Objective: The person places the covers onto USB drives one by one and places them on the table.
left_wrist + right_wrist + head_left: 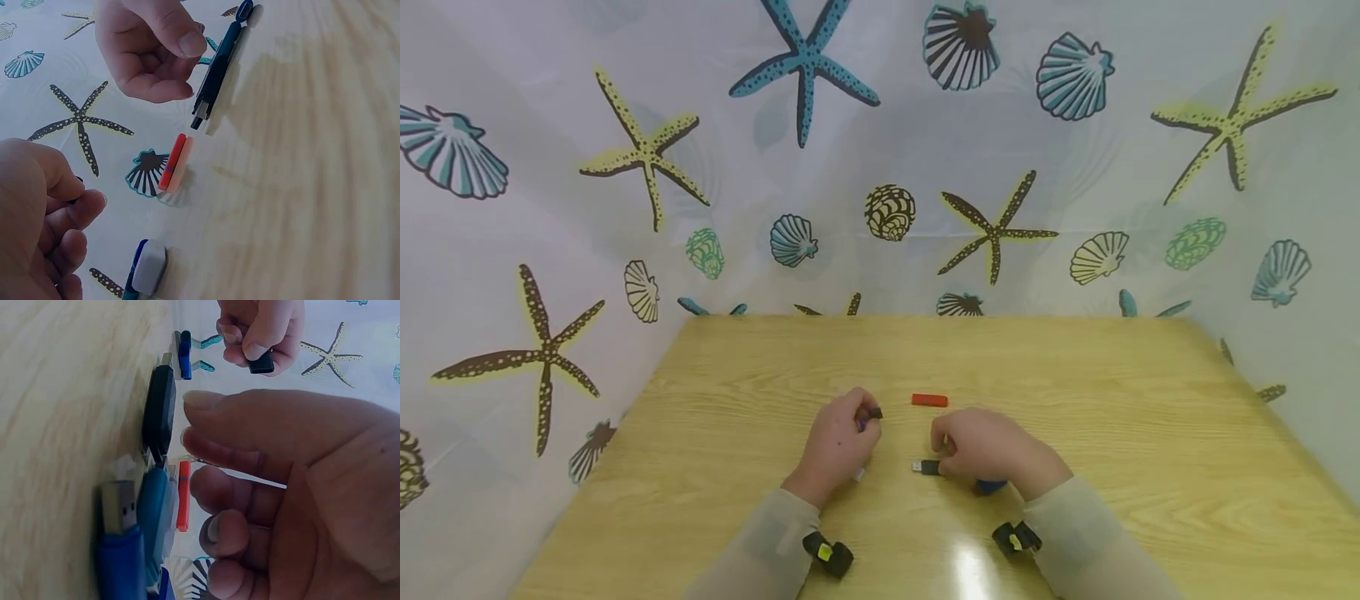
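My left hand [841, 437] pinches a small black piece [261, 362] between thumb and fingers; most of it is hidden, so I cannot tell its kind. Just beside my right hand [988, 442], a black USB stick [929, 467] lies on the table with its metal plug pointing left. The right thumb and fingers are loosely bent next to this stick, and a gap shows between them and it in the right wrist view. Under the right hand lies a blue USB stick [119, 562], close to a teal one [152, 522].
A red stick [929, 400] lies on the wooden table [760, 358] beyond the hands. Near the left hand is a blue and white stick [149, 267]. A white curtain [850, 167] printed with shells and starfish surrounds the table's back and sides.
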Available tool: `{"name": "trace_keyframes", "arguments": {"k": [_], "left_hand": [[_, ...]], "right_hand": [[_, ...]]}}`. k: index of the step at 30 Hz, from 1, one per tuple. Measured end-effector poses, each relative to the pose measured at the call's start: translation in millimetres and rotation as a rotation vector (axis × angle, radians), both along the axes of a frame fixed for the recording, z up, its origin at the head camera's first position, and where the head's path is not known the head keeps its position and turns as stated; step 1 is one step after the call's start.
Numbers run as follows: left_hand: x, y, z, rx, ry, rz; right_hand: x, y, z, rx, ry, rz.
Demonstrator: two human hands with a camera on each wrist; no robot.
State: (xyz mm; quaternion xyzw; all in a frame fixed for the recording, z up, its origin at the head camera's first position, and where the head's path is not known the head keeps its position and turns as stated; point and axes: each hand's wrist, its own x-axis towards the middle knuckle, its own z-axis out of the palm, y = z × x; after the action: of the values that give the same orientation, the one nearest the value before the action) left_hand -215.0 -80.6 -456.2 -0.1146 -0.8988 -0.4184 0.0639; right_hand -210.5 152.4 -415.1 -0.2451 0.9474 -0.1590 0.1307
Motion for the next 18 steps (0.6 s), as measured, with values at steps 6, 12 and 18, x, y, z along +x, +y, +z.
{"name": "trace_keyframes", "arguments": {"k": [6,12,18], "left_hand": [[1.1,0.7,-1.3,0.015,0.000,-0.010],[2.9,1.0,1.3,0.031,0.006,-0.007],[3.5,0.0,2.2,0.025,0.007,-0.014]], "right_hand": [[4.3,-0.7,2.2,0.039,0.007,0.012],[7.2,0.3,0.4,0.076,0.008,0.006],[6.3,-1.4,-2.9,0.086,0.010,0.009]]}}
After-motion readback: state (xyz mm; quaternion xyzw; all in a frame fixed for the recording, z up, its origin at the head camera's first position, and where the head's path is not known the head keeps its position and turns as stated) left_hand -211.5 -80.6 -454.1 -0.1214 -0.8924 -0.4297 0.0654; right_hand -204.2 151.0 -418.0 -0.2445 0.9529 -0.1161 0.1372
